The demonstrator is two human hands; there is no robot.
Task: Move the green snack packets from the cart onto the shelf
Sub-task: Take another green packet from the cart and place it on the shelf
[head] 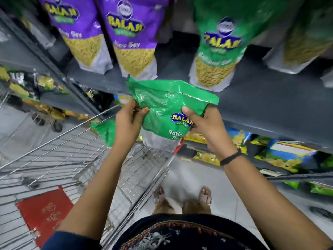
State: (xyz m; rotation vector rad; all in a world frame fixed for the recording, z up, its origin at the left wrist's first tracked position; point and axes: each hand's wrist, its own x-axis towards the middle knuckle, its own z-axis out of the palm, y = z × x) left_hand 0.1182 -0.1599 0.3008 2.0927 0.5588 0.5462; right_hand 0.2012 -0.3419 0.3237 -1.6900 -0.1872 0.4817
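Both hands, left [128, 121] and right [207, 127], gripping one green snack packet [162, 105] below the shelf [252, 105].

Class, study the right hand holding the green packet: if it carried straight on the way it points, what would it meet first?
Probably the grey shelf front edge, in the bare gap beside the standing green packet; the right hand points up towards it. Depth is unclear.

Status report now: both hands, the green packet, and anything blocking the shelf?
Left hand and right hand both grip green packet, in air before shelf. Green packet on shelf stands just behind; gap beside it free.
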